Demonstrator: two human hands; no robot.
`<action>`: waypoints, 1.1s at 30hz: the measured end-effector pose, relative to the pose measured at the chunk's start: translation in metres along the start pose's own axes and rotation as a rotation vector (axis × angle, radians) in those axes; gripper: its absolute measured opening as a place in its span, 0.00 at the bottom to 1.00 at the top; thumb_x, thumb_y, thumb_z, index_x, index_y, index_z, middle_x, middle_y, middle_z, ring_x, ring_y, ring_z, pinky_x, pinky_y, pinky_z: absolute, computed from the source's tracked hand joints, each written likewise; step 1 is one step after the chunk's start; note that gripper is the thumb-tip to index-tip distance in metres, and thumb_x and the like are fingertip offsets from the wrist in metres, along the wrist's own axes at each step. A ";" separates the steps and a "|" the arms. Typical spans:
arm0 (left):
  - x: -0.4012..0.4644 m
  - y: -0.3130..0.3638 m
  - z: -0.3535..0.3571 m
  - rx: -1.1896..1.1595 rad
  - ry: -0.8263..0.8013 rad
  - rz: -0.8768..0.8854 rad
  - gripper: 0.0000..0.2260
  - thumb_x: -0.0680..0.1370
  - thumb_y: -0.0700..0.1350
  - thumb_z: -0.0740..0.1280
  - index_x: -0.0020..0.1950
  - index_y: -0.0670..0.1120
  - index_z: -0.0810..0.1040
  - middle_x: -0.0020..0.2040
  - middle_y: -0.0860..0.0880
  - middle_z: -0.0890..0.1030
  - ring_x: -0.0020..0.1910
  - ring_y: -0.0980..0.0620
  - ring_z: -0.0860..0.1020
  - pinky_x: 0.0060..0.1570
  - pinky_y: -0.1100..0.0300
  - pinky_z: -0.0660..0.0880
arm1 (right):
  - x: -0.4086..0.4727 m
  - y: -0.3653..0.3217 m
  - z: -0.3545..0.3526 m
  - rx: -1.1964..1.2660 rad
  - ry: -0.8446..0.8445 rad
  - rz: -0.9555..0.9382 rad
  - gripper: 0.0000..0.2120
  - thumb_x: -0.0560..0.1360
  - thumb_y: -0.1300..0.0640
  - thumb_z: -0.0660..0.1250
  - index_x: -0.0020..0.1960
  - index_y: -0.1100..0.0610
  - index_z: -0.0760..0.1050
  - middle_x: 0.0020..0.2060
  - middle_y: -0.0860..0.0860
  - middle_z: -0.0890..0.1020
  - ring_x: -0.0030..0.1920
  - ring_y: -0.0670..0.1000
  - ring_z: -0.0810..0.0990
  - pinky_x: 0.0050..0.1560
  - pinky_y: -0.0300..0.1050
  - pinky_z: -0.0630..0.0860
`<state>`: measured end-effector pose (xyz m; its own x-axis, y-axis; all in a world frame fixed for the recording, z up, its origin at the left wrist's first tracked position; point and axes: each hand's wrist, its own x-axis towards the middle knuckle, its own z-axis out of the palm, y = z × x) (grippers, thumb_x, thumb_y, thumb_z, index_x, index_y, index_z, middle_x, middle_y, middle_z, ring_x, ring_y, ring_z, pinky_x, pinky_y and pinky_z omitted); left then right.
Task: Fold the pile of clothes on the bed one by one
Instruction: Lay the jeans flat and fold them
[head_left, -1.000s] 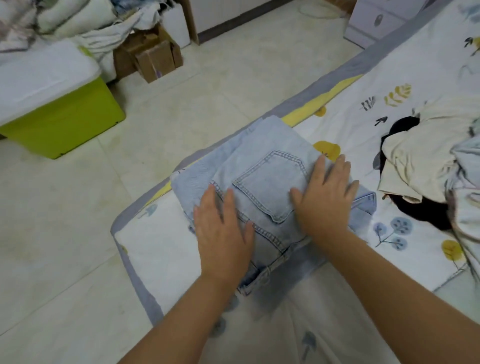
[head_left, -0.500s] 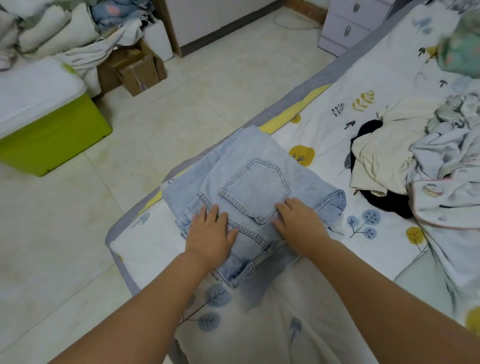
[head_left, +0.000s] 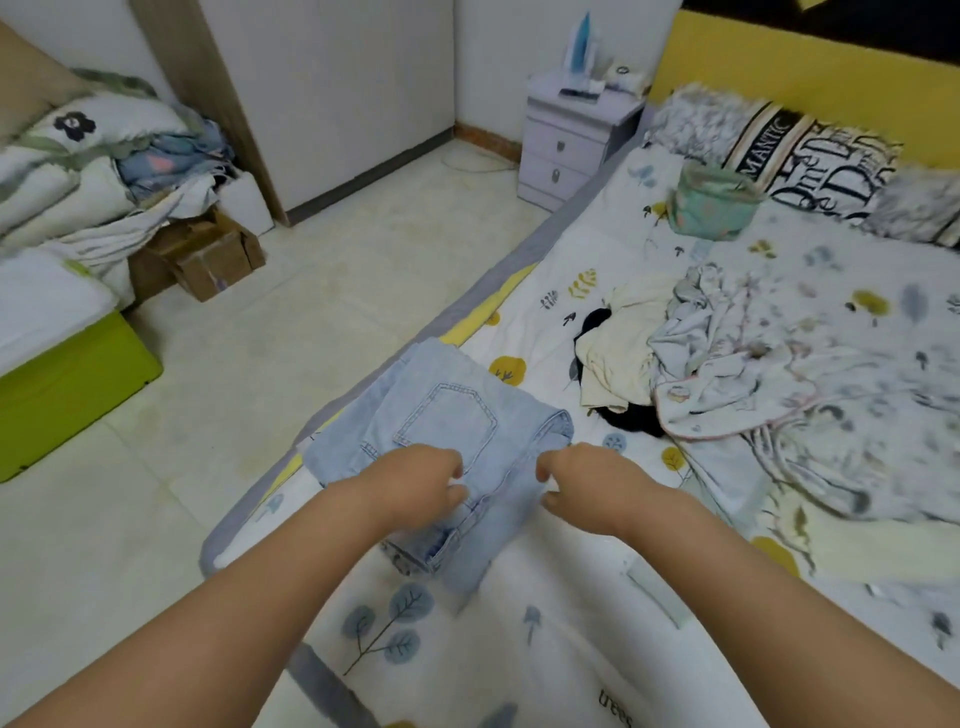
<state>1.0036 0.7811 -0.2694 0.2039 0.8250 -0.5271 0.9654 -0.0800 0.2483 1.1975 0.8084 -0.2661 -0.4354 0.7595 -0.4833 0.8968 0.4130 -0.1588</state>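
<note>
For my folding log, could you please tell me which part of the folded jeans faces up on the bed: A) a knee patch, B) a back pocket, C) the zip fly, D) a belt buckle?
B: a stitched back pocket faces up on the folded jeans, just beyond both hands.

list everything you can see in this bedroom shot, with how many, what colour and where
jeans: one, light blue, folded at the bed's near left edge
pile of clothes: one, cream, black and pale print, mid bed
bed: one, white leaf-print sheet, right
pillow: one, black-and-white lettering, by the yellow headboard
pouch: one, green, near the pillow
nightstand: one, lilac, beside the bed's head
cardboard box: one, brown, floor left
bin: one, lime green, far left
left hand: curled, over the jeans
right hand: curled, at the jeans' right edge
</note>
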 end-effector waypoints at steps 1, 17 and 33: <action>-0.006 0.010 -0.007 0.010 -0.008 0.025 0.18 0.81 0.52 0.56 0.68 0.46 0.68 0.65 0.45 0.73 0.62 0.47 0.71 0.56 0.58 0.67 | -0.013 0.001 -0.005 -0.005 -0.001 0.019 0.15 0.78 0.53 0.59 0.62 0.56 0.70 0.59 0.55 0.74 0.58 0.56 0.73 0.50 0.45 0.70; -0.027 0.201 -0.029 0.238 -0.059 0.320 0.19 0.80 0.54 0.56 0.69 0.47 0.66 0.66 0.46 0.71 0.63 0.47 0.71 0.55 0.58 0.67 | -0.204 0.103 -0.022 0.113 -0.003 0.372 0.17 0.78 0.52 0.59 0.65 0.56 0.69 0.59 0.54 0.74 0.58 0.56 0.74 0.50 0.46 0.71; 0.049 0.388 0.028 0.201 0.007 0.369 0.16 0.80 0.53 0.57 0.65 0.50 0.70 0.63 0.50 0.75 0.61 0.49 0.72 0.52 0.58 0.69 | -0.293 0.296 0.023 0.193 0.032 0.546 0.16 0.79 0.55 0.56 0.66 0.58 0.68 0.61 0.55 0.73 0.59 0.55 0.73 0.54 0.46 0.70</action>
<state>1.3925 0.7753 -0.2216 0.5420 0.7243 -0.4262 0.8402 -0.4782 0.2558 1.5924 0.6965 -0.1917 0.0953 0.8526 -0.5138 0.9889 -0.1403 -0.0493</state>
